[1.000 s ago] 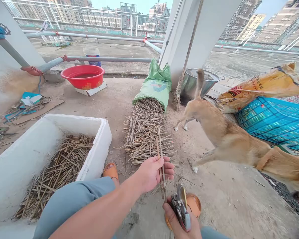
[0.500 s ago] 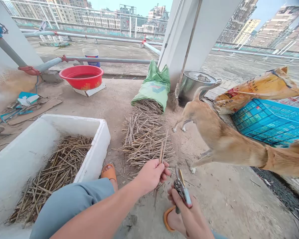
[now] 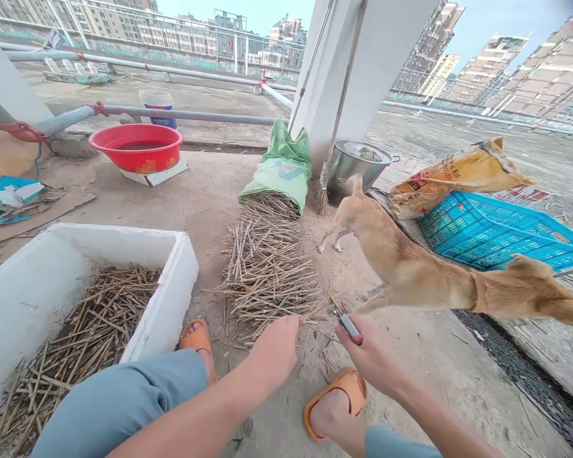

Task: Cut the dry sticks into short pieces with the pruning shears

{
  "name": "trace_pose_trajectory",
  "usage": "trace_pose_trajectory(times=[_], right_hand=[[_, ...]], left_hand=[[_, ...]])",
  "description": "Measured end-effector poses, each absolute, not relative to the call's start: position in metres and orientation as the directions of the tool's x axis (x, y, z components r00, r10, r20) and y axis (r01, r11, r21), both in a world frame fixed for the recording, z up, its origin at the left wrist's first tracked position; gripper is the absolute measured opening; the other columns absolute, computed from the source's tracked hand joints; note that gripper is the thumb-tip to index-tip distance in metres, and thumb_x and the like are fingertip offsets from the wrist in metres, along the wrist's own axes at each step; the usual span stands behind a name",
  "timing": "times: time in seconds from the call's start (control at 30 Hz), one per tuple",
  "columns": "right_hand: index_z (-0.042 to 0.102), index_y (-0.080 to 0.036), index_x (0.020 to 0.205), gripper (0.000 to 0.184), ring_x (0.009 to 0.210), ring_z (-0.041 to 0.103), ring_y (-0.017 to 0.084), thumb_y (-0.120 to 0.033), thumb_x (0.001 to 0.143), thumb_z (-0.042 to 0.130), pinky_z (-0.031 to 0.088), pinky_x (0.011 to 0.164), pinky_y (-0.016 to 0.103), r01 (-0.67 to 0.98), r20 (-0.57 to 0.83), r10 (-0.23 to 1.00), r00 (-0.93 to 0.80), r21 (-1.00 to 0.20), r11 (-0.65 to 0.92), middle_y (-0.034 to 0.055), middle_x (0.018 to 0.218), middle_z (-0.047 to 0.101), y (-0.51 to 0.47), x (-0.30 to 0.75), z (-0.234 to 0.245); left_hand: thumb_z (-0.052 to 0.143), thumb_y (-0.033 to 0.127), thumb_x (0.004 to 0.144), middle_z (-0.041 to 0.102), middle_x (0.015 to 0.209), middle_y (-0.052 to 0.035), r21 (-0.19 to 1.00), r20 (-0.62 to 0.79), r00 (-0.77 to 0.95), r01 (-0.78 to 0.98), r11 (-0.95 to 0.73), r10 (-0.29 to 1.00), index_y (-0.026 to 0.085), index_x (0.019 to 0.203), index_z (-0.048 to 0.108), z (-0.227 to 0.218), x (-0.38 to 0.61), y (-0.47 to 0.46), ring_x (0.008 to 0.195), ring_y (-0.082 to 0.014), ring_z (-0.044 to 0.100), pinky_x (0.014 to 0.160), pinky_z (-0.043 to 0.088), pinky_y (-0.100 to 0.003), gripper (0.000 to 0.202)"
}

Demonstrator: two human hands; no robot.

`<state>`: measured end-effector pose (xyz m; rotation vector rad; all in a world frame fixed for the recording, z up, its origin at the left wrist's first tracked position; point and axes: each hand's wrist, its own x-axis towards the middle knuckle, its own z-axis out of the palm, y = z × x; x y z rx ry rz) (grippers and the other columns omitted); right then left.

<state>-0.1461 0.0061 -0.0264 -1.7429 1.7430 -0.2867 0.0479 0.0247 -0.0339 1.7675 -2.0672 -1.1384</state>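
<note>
My left hand (image 3: 274, 346) is closed round a few thin dry sticks (image 3: 315, 310), whose ends point right. In my right hand (image 3: 365, 350) is a pair of pruning shears (image 3: 347, 323), its blades close to the tips of those sticks. Whether the blades touch them I cannot tell. Just beyond my hands lies a loose pile of cut sticks (image 3: 272, 273), spilling from the mouth of a green woven sack (image 3: 281, 168). To my left, a white foam box (image 3: 179, 267) holds more short sticks (image 3: 100, 318).
A tan dog (image 3: 410, 267) stands to the right of the pile. Behind it are a metal pot (image 3: 356, 168), a broom (image 3: 323, 187), a yellow sack (image 3: 453, 172) and a blue plastic crate (image 3: 487, 229). A red basin (image 3: 143, 159) stands at the back left.
The sticks have tipped from upright to nearly level, pointing right. My right hand has brought the shears up to their ends. The view has shifted slightly right, and the dog's tail has lowered.
</note>
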Motion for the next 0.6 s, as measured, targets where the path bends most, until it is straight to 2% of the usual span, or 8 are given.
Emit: trace_pose_trajectory(times=[0.1,0.17,0.23,0.27,0.33,0.4,0.47,0.6], right_hand=[[0.029,-0.024,0.057,0.034,0.050,0.033,0.013,-0.046,0.078,0.043,0.024,0.050,0.028,-0.811,-0.240,-0.971,0.010,-0.570,0.132,-0.0057,0.049,0.033,0.006,-0.149,-0.029],[0.028,-0.024,0.056,0.037,0.048,0.033,0.013,-0.049,0.079,0.041,0.024,0.049,0.028,-0.798,-0.217,-0.975,-0.044,-0.580,0.165,-0.0054,0.048,0.033,0.010,-0.147,-0.032],[0.034,-0.024,0.058,0.037,0.048,0.036,0.013,-0.053,0.080,0.039,0.028,0.048,0.028,-0.729,-0.222,-0.971,-0.089,-0.650,0.215,-0.0048,0.049,0.037,0.023,-0.140,-0.039],[0.039,-0.023,0.061,0.037,0.050,0.040,0.014,-0.056,0.079,0.040,0.032,0.048,0.028,-0.654,-0.245,-0.963,-0.113,-0.711,0.258,-0.0041,0.051,0.041,0.032,-0.134,-0.045],[0.049,-0.022,0.070,0.040,0.056,0.050,0.016,-0.062,0.074,0.046,0.041,0.052,0.029,-0.416,-0.364,-0.919,-0.149,-0.821,0.392,-0.0012,0.057,0.050,0.055,-0.119,-0.062],[0.055,-0.022,0.068,0.043,0.069,0.059,0.022,-0.065,0.067,0.054,0.047,0.060,0.031,-0.216,-0.550,-0.828,-0.109,-0.800,0.560,0.0039,0.065,0.060,0.079,-0.101,-0.082],[0.060,-0.023,0.068,0.043,0.079,0.062,0.027,-0.065,0.062,0.059,0.049,0.064,0.034,-0.130,-0.653,-0.756,-0.042,-0.747,0.652,0.0067,0.071,0.065,0.099,-0.082,-0.099],[0.061,-0.022,0.064,0.041,0.083,0.062,0.028,-0.062,0.057,0.066,0.051,0.066,0.034,-0.061,-0.697,-0.716,-0.020,-0.714,0.697,0.0072,0.071,0.067,0.113,-0.044,-0.112]], left_hand=[[0.032,0.000,0.073,0.056,0.079,-0.0058,0.663,-0.276,-0.245,-0.749,0.001,-0.929,0.018,0.079,0.049,-0.038,0.048,0.025,0.071,-0.0175,0.049,0.064,0.032,-0.029,0.026],[0.033,0.004,0.077,0.056,0.078,-0.0063,0.751,-0.254,-0.199,-0.657,-0.064,-0.946,0.018,0.077,0.050,-0.040,0.047,0.024,0.071,-0.0178,0.050,0.066,0.035,-0.030,0.022],[0.034,0.012,0.083,0.058,0.078,-0.0064,0.896,-0.288,-0.105,-0.380,-0.230,-0.952,0.017,0.080,0.051,-0.040,0.044,0.019,0.068,-0.0165,0.052,0.066,0.039,-0.030,0.018],[0.034,0.016,0.085,0.059,0.079,-0.0065,0.933,-0.337,-0.045,-0.151,-0.327,-0.940,0.017,0.083,0.051,-0.039,0.043,0.015,0.067,-0.0154,0.054,0.066,0.041,-0.029,0.017],[0.034,0.019,0.087,0.060,0.082,-0.0068,0.832,-0.471,0.070,0.366,-0.417,-0.879,0.017,0.089,0.049,-0.038,0.044,0.005,0.067,-0.0137,0.058,0.068,0.046,-0.030,0.015],[0.034,0.015,0.087,0.061,0.082,-0.0065,0.628,-0.588,0.166,0.710,-0.317,-0.792,0.016,0.088,0.046,-0.037,0.047,-0.005,0.069,-0.0129,0.061,0.072,0.049,-0.031,0.012],[0.034,0.012,0.087,0.061,0.078,-0.0055,0.513,-0.651,0.249,0.841,-0.173,-0.717,0.017,0.086,0.044,-0.037,0.052,-0.011,0.068,-0.0123,0.063,0.075,0.050,-0.031,0.011],[0.035,0.010,0.087,0.061,0.075,-0.0052,0.477,-0.682,0.320,0.876,-0.069,-0.658,0.017,0.085,0.045,-0.038,0.057,-0.011,0.066,-0.0116,0.063,0.076,0.052,-0.031,0.012]])
